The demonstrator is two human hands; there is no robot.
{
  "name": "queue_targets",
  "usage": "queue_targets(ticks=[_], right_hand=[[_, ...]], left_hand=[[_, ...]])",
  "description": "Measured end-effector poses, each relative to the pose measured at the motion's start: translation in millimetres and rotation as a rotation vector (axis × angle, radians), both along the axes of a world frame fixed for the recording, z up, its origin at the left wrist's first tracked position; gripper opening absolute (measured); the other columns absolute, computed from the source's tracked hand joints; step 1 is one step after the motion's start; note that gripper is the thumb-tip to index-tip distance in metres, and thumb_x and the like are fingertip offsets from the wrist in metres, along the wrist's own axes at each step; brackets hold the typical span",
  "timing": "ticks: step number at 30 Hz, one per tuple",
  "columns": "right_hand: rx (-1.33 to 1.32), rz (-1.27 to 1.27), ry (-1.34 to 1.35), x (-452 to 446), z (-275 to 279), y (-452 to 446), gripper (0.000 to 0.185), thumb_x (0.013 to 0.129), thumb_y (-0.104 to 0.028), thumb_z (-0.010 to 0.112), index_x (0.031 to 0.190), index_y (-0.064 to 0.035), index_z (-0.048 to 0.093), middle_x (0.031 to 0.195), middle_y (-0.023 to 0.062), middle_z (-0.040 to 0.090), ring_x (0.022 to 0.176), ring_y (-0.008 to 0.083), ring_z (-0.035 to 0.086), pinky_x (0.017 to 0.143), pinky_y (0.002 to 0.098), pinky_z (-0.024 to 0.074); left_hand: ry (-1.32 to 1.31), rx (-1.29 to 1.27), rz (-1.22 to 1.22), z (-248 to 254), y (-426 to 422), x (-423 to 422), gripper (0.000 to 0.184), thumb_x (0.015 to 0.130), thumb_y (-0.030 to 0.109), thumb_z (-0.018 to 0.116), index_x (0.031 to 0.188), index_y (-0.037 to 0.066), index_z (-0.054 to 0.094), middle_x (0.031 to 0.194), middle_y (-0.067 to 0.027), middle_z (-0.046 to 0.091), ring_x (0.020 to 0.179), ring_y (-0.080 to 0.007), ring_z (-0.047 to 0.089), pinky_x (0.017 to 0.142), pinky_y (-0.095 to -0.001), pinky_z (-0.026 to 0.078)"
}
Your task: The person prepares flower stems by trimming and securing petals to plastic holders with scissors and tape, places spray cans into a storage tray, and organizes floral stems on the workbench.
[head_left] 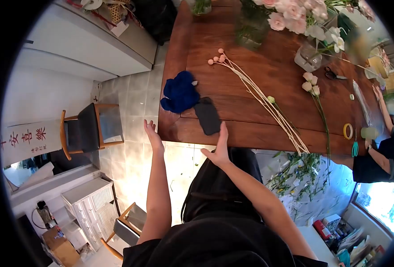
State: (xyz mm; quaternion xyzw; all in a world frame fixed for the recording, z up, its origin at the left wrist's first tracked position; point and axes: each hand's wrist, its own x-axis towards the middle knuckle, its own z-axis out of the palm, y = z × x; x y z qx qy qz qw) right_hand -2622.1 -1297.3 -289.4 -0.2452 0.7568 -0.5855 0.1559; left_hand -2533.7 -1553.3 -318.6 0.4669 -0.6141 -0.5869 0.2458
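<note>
My left hand [153, 135] is raised just off the table's near left corner, fingers stretched out and holding nothing. At the table's front edge, my right hand [219, 149] is open, thumb spread from the fingers. Its fingertips lie close beside a flat dark phone-like slab [208, 118]; whether they touch it I cannot tell. Against the slab's far end rests a crumpled dark blue cloth [180, 92]. To the right lie long pale stems [263, 99] tipped with round pinkish balls [221, 51]. Cut pale roses [312, 83] with green stems are farther right.
The wooden table [250, 129] also bears pink flowers [295, 15], black scissors [335, 74], a yellow tape roll [348, 131] and teal-handled scissors [355, 147]. Another person's arm [386, 111] reaches in at right. Plant cuttings [297, 175] litter the floor. Chairs [90, 129] stand left.
</note>
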Motion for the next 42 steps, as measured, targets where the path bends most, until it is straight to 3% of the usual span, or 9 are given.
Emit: queue_targets(ticks=[9,11,16,24,31,32,36,40,42], right_hand=[[-0.128,0.153,-0.016,-88,-22,-13,0.092,0.073,-0.020,0.068,0.139,0.0001,0.006,0.143,0.0196,0.011,0.134,0.0318,0.013,0.108,0.0426,0.0142],[-0.098,0.269,0.154,-133,3,-67,0.089,0.074,-0.028,0.067,0.137,0.0036,0.013,0.141,0.0237,0.015,0.132,0.0349,0.017,0.107,0.0407,0.0171],[-0.051,0.477,-0.049,-200,41,-193,0.074,0.087,-0.049,0.046,0.137,0.0002,0.021,0.142,0.0214,0.023,0.132,0.0308,0.021,0.107,0.0349,0.0185],[-0.008,0.561,-0.300,-250,41,-245,0.074,0.089,-0.054,0.034,0.135,0.0037,0.028,0.142,0.0161,0.026,0.133,0.0239,0.021,0.107,0.0298,0.0158],[0.172,0.519,-0.359,-280,56,-168,0.064,0.093,-0.052,0.024,0.139,-0.0072,0.027,0.145,0.0092,0.022,0.132,0.0161,0.022,0.107,0.0284,0.0138],[0.194,0.500,-0.391,-282,76,-158,0.062,0.093,-0.050,0.024,0.139,-0.0091,0.026,0.145,0.0076,0.021,0.129,0.0142,0.026,0.106,0.0285,0.0166],[0.317,0.586,-0.433,-274,63,-63,0.057,0.094,-0.045,0.028,0.139,-0.0096,0.026,0.145,0.0064,0.021,0.124,0.0118,0.032,0.104,0.0287,0.0220],[0.137,0.477,-0.416,-179,37,97,0.062,0.094,-0.039,0.037,0.141,-0.0043,0.015,0.147,0.0101,0.014,0.136,0.0205,0.013,0.109,0.0306,0.0118],[0.070,0.371,-0.389,-123,28,159,0.065,0.092,-0.037,0.041,0.141,-0.0043,0.014,0.147,0.0107,0.013,0.136,0.0216,0.010,0.109,0.0314,0.0104]], left_hand=[[0.232,0.192,0.335,9,2,9,0.058,0.091,0.043,0.032,0.140,0.017,0.015,0.140,-0.0132,0.028,0.129,-0.0263,0.028,0.105,-0.0428,0.017],[0.245,0.224,0.373,9,1,8,0.058,0.091,0.044,0.032,0.140,0.016,0.016,0.140,-0.0131,0.029,0.129,-0.0261,0.029,0.105,-0.0430,0.016],[0.192,0.214,0.396,8,8,14,0.063,0.091,0.049,0.030,0.140,0.011,0.017,0.139,-0.0144,0.031,0.126,-0.0265,0.033,0.106,-0.0402,0.015],[0.189,0.203,0.412,18,6,5,0.059,0.092,0.042,0.037,0.137,0.008,0.020,0.136,-0.0153,0.033,0.124,-0.0263,0.036,0.103,-0.0392,0.023],[0.239,0.144,0.126,57,-98,-114,0.057,0.093,0.044,0.032,0.140,0.014,0.020,0.139,-0.0123,0.031,0.126,-0.0241,0.033,0.104,-0.0434,0.019],[0.173,-0.080,0.020,56,-120,-135,0.057,0.093,0.044,0.031,0.140,0.013,0.020,0.140,-0.0121,0.030,0.127,-0.0241,0.031,0.104,-0.0418,0.020],[0.026,-0.054,-0.256,110,-18,-186,0.057,0.094,0.040,0.034,0.136,0.003,0.026,0.133,-0.0108,0.037,0.122,-0.0210,0.036,0.098,-0.0312,0.030],[0.089,-0.419,-0.793,87,131,-187,0.049,0.087,0.015,0.047,0.131,0.000,0.033,0.136,-0.0201,0.032,0.128,-0.0294,0.030,0.105,-0.0378,0.023],[0.074,-0.442,-1.129,77,190,-162,0.060,0.082,0.020,0.055,0.133,0.001,0.030,0.139,-0.0225,0.025,0.131,-0.0360,0.020,0.107,-0.0427,0.017]])
